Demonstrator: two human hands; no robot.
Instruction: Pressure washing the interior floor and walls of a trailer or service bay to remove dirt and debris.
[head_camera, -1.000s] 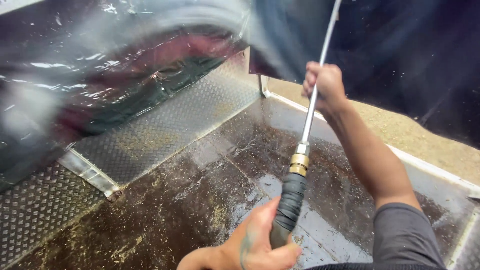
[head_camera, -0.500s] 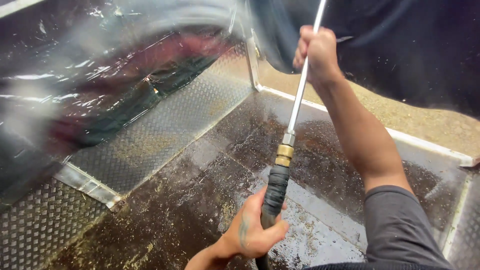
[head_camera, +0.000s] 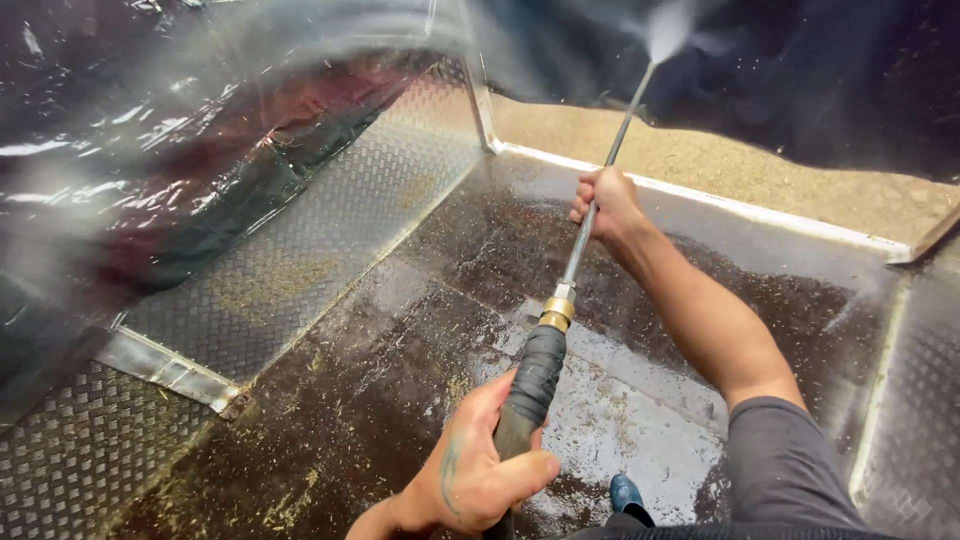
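Down low, nearest the camera, the left hand (head_camera: 475, 470) is clenched around the black rubber grip (head_camera: 530, 385) of a pressure-washer lance (head_camera: 585, 225), thumb wrapped across the front of the grip and the fingers hidden behind it. Just beyond that hand, a brass fitting (head_camera: 556, 310) joins the grip to the thin metal tube of the lance. Farther out along the tube, the right hand (head_camera: 603, 203) is closed in a fist around the bare metal, its arm stretched forward from a dark grey sleeve (head_camera: 790, 470). Past the right hand the tube runs up and away to its tip, where a white spray (head_camera: 665, 25) fans out against a dark, wet sheet (head_camera: 780, 70). Beneath both hands lies a wet, dark floor (head_camera: 400, 370) scattered with fine yellowish debris; a patch near the left hand, to its right, looks washed pale. To the left of the hands a ribbed metal ramp of chequer plate (head_camera: 330, 230) slopes up, and beyond it hangs glossy plastic film (head_camera: 150, 150) with a reddish shape blurred behind it. Beyond the right hand, a pale metal edge (head_camera: 720, 200) borders a strip of sandy ground (head_camera: 760, 175). Close below the left hand, the toe of a blue shoe (head_camera: 627, 493) shows.
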